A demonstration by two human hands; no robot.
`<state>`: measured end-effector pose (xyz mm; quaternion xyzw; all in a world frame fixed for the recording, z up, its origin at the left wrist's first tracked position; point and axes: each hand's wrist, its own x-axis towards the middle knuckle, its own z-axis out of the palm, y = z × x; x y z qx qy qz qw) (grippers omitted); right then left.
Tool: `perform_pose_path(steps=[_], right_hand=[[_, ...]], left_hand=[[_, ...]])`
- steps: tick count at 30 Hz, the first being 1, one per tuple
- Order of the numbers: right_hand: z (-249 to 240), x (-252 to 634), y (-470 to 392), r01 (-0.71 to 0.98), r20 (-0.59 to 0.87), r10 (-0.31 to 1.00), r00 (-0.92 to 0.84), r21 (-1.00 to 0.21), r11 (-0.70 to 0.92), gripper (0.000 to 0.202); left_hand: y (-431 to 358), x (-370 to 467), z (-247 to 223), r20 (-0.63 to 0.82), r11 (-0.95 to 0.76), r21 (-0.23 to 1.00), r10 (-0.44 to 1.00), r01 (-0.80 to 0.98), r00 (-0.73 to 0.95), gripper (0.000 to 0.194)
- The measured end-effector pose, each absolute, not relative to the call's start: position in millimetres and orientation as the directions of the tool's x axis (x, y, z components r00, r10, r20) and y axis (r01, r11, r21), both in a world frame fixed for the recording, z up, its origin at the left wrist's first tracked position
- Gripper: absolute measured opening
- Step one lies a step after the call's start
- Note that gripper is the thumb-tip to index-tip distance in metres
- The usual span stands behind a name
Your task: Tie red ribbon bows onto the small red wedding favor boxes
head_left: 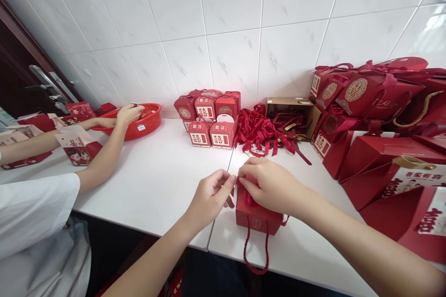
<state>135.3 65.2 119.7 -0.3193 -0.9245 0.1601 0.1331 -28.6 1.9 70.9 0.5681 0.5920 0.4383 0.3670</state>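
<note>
The red box (259,219) looks light, crushable card — best held by its edges; right hand (270,183) pinches soft ribbon (248,198), left hand (213,196) has narrowed fingers — grip unclear.

One red-corded box (258,217), one basin (130,133), one ribbon heap (256,129), one open carton (291,101) and one door (17,48) show.

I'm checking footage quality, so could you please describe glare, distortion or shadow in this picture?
Head view: glare on the tiled wall at upper right, a dark top-right corner, tile lines splayed, perhaps by the lens, and deep shadow below the white table.
</note>
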Motion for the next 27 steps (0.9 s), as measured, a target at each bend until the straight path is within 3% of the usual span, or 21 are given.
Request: perform_pose_path(steps=[3,6,10,12,15,19,24,27], right_hand=[[114,150,71,0.490,0.253,0.648,-0.719,-0.477,0.730,0.023],[101,185,76,0.483,0.323,0.754,-0.571,-0.611,0.627,0.031],[77,227,77,0.501,0.131,0.860,-0.492,-0.765,0.404,0.039],[66,233,76,0.436,0.040,0.837,-0.545,-0.840,0.324,0.038],[54,225,76,0.273,-0.018,0.780,-0.625,-0.941,0.197,0.037],[37,215,82,0.070,-0.056,0.737,-0.673,-0.997,-0.012,0.042],[23,233,98,0.076,-0.168,0.660,-0.732,-0.983,-0.166,0.044],[28,245,108,0.108,-0.192,0.678,-0.710,-0.980,-0.164,0.045]], left_hand=[[12,-48,65,-0.039,0.080,0.876,0.995,0.475,-0.096,0.036],[16,-85,57,-0.015,0.150,0.790,0.974,0.594,-0.226,0.031],[13,-112,50,0.104,0.145,0.732,0.942,0.666,-0.319,0.022],[13,-100,50,0.121,0.066,0.776,0.960,0.628,-0.251,0.025],[16,-63,49,0.076,-0.033,0.919,0.993,0.392,-0.094,0.033],[23,-30,44,-0.098,0.096,0.987,0.995,0.129,0.011,0.042],[28,-50,39,-0.215,0.200,0.970,0.971,0.140,0.102,0.055],[29,-62,41,-0.272,0.253,0.957,0.953,0.138,0.137,0.057]])
